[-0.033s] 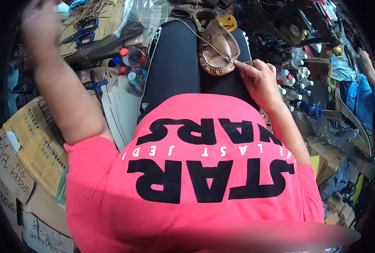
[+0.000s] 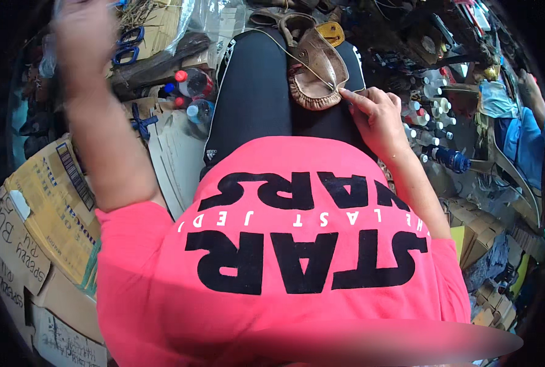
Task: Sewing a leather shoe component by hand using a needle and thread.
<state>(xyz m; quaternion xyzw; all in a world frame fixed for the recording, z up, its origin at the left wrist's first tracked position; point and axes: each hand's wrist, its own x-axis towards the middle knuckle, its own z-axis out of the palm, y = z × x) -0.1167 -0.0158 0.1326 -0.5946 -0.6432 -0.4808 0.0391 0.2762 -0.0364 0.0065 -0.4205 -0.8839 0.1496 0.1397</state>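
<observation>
A tan leather moccasin shoe [image 2: 321, 67] with a gathered, stitched toe rests across my thighs, its toe toward me. My right hand [image 2: 376, 113] is at the right edge of the toe, thumb and forefinger pinched on the shoe's seam. A pale thread [image 2: 277, 41] rises from the stitching and runs to the upper left; its far end is hard to follow. My left hand [image 2: 85, 37] is raised at the upper left, away from the shoe and smeared by motion. Its fingers and anything in them cannot be made out.
Blue-handled scissors [image 2: 126, 46] lie on cardboard by my left hand. Bottles [image 2: 193, 82] with red and blue caps stand beside my left thigh. Several small white-capped bottles [image 2: 428, 113] are on the right. Cardboard boxes [image 2: 46, 208] fill the lower left. Another person's blue sleeve [image 2: 523, 144] shows far right.
My left hand and forearm have shifted a little to the right, now covering part of the scissors. The right hand and the shoe stay where they were.
</observation>
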